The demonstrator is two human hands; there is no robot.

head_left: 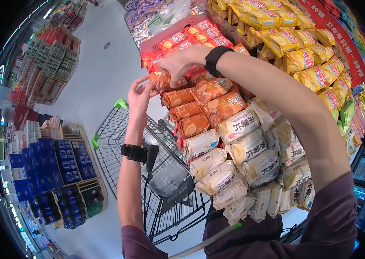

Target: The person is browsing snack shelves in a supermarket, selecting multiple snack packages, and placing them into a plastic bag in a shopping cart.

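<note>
While we adjust the glossy orange plastic packet (pixel 159 80), our right hand (pixel 180 61) curls over it, grip unclear; our left hand (pixel 139 96) is part-open alongside. Alignment likely needs even support.

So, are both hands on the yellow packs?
No, the left hand and right hand are at the red packs and orange packs.

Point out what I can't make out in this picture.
All in the head view:
Whether the left hand grips the orange packet: contact too small.
Packets beneath the right hand: covered by it.
Clear plastic in the cart: blurred, partly behind bars.
Print on the blue packs: too small.
</note>
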